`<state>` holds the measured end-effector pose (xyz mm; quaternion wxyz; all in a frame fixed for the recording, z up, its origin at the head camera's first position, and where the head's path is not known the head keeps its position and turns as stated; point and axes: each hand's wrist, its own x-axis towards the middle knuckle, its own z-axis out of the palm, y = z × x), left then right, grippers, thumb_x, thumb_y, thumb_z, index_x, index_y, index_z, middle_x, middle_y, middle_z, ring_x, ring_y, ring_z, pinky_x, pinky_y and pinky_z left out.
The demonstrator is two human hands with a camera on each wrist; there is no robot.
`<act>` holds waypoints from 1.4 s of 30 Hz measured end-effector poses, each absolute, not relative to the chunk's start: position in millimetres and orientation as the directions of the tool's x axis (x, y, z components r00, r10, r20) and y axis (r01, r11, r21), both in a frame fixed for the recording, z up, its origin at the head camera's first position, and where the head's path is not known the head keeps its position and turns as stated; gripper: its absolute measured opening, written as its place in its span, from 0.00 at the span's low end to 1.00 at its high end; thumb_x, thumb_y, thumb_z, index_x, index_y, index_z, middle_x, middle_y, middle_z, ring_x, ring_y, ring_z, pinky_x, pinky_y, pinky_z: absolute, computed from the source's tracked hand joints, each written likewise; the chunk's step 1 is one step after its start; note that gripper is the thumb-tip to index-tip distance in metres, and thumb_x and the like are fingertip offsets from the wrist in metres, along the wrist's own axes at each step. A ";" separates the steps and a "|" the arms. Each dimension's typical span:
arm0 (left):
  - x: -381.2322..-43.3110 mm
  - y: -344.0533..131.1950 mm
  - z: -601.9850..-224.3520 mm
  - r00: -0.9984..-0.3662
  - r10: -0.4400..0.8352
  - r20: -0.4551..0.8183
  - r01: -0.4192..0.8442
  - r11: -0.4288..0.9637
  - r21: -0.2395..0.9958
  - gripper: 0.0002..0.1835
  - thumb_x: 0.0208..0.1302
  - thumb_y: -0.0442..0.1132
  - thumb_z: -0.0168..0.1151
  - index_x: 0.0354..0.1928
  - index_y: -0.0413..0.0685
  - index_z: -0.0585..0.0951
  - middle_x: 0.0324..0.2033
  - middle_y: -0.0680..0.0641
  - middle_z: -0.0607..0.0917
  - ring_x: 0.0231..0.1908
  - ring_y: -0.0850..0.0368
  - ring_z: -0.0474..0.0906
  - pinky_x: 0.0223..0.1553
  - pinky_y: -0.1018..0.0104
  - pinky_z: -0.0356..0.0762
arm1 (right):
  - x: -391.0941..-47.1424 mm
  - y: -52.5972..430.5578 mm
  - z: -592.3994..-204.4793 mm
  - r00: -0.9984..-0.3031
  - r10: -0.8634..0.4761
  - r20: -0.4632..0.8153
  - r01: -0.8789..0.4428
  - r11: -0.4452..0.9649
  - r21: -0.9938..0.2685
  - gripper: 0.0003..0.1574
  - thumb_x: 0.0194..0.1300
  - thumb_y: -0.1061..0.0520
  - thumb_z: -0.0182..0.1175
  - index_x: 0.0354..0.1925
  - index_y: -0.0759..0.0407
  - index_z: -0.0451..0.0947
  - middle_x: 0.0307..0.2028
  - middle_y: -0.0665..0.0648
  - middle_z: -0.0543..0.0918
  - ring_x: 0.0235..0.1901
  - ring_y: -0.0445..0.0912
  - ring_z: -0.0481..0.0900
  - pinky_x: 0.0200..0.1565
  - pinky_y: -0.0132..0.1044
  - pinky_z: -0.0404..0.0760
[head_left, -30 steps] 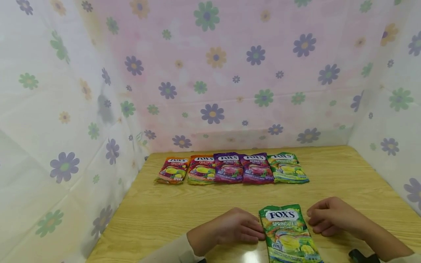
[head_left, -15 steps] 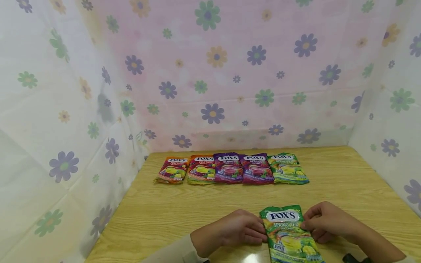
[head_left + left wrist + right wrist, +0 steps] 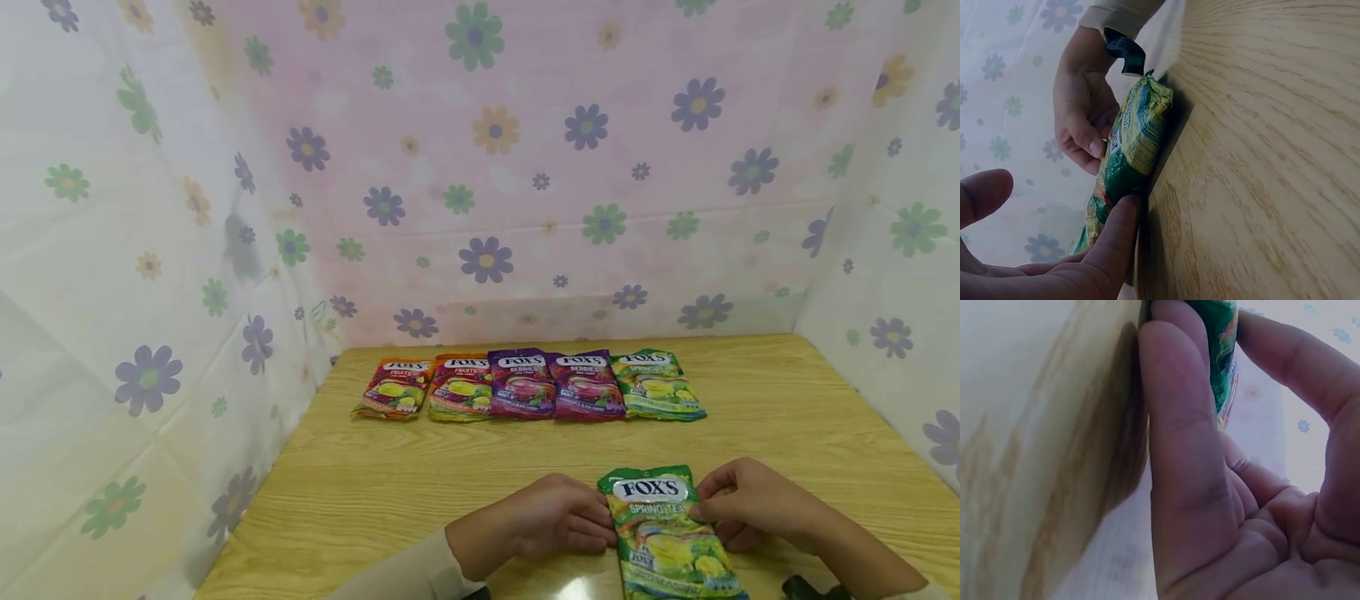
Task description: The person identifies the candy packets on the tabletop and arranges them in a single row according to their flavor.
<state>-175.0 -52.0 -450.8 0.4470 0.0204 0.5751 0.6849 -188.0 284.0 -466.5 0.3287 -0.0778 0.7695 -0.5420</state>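
Note:
A green Fox's Spring Tea candy bag (image 3: 667, 533) lies face up near the table's front edge. My left hand (image 3: 558, 517) touches its left side with extended fingers. In the left wrist view, the left thumb (image 3: 985, 194) stands apart from the bag, while a fingertip (image 3: 1124, 209) reaches its lower side. At the opposite edge my right hand (image 3: 765, 508) pinches the bag, thumb on top. The right wrist view shows the right fingers (image 3: 1179, 412) along the bag's underside by the tabletop and the thumb (image 3: 1285, 356) against its front.
Along the back of the wooden table (image 3: 450, 467) runs a row of candy bags: two orange Fruits bags (image 3: 393, 390), two purple Berries bags (image 3: 521, 385) and one green Spring Tea bag (image 3: 656, 385). Flowered cloth (image 3: 525, 167) encloses the table at the back and sides.
My right hand has come left from beside the bag and now pinches its right edge. The bag and my left hand have shifted slightly right. The back row stays put.

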 end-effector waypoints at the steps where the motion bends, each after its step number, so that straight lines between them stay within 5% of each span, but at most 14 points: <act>1: -175.8 -51.2 -451.1 -0.599 0.636 -0.486 -0.591 0.059 0.805 0.14 0.72 0.36 0.59 0.56 0.39 0.82 0.44 0.47 0.89 0.47 0.56 0.87 0.57 0.62 0.84 | -188.2 284.7 -466.5 -0.780 -0.464 -0.420 0.228 0.414 -0.881 0.21 0.71 0.52 0.66 0.51 0.69 0.81 0.35 0.55 0.87 0.27 0.42 0.79 0.31 0.39 0.86; 4: -178.7 -48.5 -452.1 -0.601 0.638 -0.482 -0.591 0.052 0.805 0.15 0.72 0.37 0.58 0.55 0.39 0.83 0.44 0.47 0.89 0.47 0.56 0.87 0.58 0.61 0.84 | -189.9 286.9 -467.2 -0.791 -0.454 -0.410 0.215 0.421 -0.881 0.21 0.71 0.53 0.65 0.52 0.69 0.81 0.36 0.55 0.87 0.28 0.43 0.80 0.32 0.40 0.87; 9: -183.8 -42.5 -454.4 -0.614 0.632 -0.473 -0.583 0.040 0.811 0.15 0.72 0.37 0.58 0.56 0.38 0.83 0.44 0.46 0.88 0.48 0.55 0.87 0.60 0.59 0.83 | -195.5 292.0 -468.5 -0.761 -0.526 -0.380 0.228 0.330 -0.916 0.21 0.74 0.56 0.61 0.53 0.74 0.77 0.25 0.49 0.75 0.22 0.41 0.66 0.26 0.36 0.75; 15: -189.3 -33.7 -454.7 -0.638 0.611 -0.469 -0.576 0.025 0.817 0.18 0.71 0.38 0.59 0.56 0.35 0.83 0.45 0.45 0.88 0.46 0.55 0.87 0.60 0.58 0.82 | -196.4 300.8 -466.9 -0.801 -0.474 -0.367 0.195 0.373 -0.907 0.35 0.75 0.54 0.61 0.64 0.82 0.68 0.41 0.58 0.88 0.33 0.45 0.80 0.37 0.45 0.88; 25: -199.2 -24.0 -455.6 -0.669 0.583 -0.461 -0.569 -0.003 0.822 0.19 0.71 0.40 0.59 0.56 0.31 0.82 0.52 0.39 0.87 0.48 0.53 0.87 0.63 0.54 0.80 | -198.5 309.1 -465.2 -0.823 -0.434 -0.367 0.207 0.373 -0.904 0.45 0.74 0.52 0.62 0.70 0.86 0.58 0.50 0.59 0.88 0.45 0.54 0.88 0.44 0.51 0.90; 34: -203.0 -13.9 -457.7 -0.687 0.585 -0.431 -0.566 -0.059 0.822 0.17 0.73 0.40 0.58 0.57 0.36 0.80 0.52 0.40 0.85 0.54 0.49 0.85 0.64 0.56 0.80 | -200.2 318.3 -461.9 -0.863 -0.362 -0.351 0.198 0.397 -0.896 0.44 0.73 0.51 0.63 0.71 0.80 0.62 0.53 0.59 0.87 0.49 0.52 0.87 0.46 0.50 0.89; 42: -211.5 1.4 -452.3 -0.717 0.566 -0.407 -0.530 -0.063 0.846 0.18 0.75 0.40 0.57 0.61 0.39 0.76 0.48 0.43 0.85 0.48 0.53 0.86 0.62 0.57 0.81 | -206.0 330.9 -457.0 -0.878 -0.363 -0.310 0.163 0.382 -0.910 0.43 0.76 0.50 0.61 0.73 0.78 0.60 0.54 0.61 0.87 0.49 0.48 0.87 0.45 0.49 0.89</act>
